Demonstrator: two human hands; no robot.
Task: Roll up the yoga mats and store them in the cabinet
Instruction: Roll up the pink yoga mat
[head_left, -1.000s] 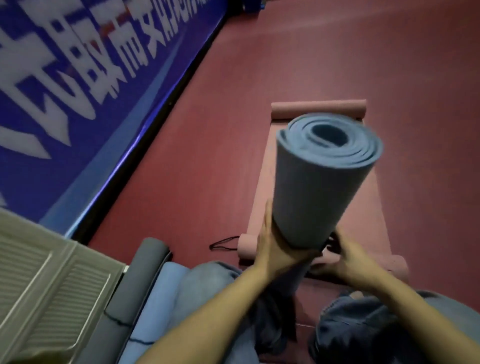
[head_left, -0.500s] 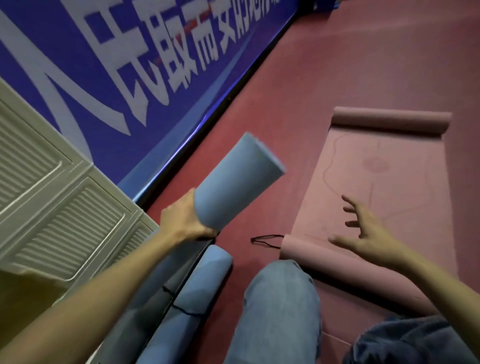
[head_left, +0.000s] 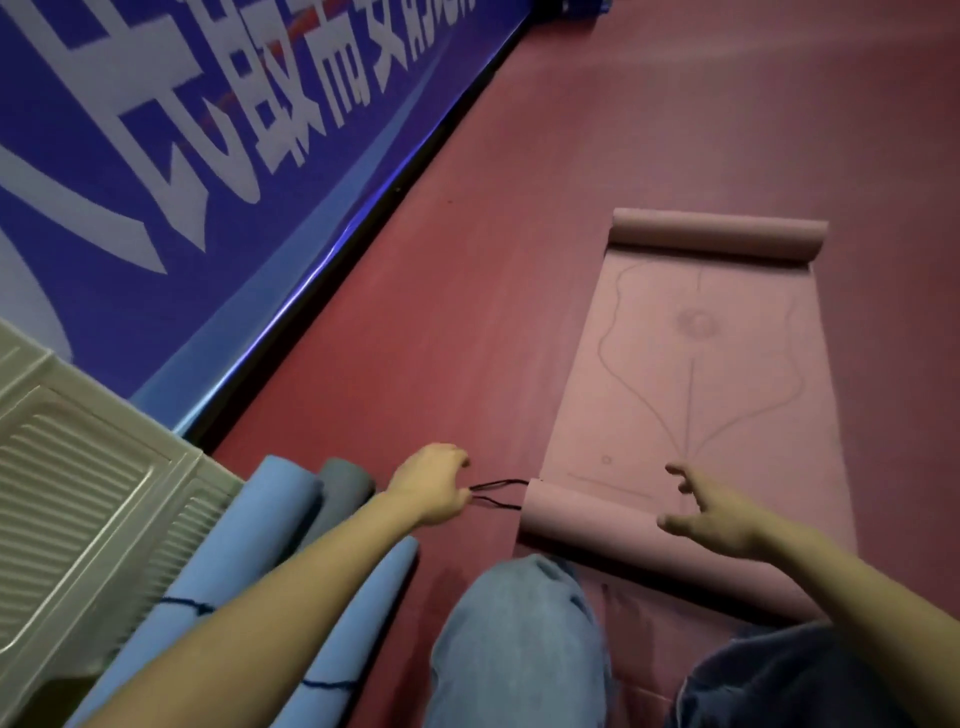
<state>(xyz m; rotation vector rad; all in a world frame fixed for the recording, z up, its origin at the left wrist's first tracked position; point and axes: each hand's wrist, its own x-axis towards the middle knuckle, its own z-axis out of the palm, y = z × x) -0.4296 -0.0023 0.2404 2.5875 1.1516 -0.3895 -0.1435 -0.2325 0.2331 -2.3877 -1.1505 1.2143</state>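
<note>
Left hand (head_left: 434, 483) curled at the cord (head_left: 496, 493), hold unclear; right hand (head_left: 711, 512) spread, holding nothing, over the pink mat (head_left: 696, 374); risk: both curled ends spring open, 1 roll skewing.

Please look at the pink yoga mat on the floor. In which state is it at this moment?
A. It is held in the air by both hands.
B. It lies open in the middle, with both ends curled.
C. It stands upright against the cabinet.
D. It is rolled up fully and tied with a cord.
B: the pink yoga mat lies flat on the red floor with its printed middle exposed, and a small roll at the far and near ends.
</note>
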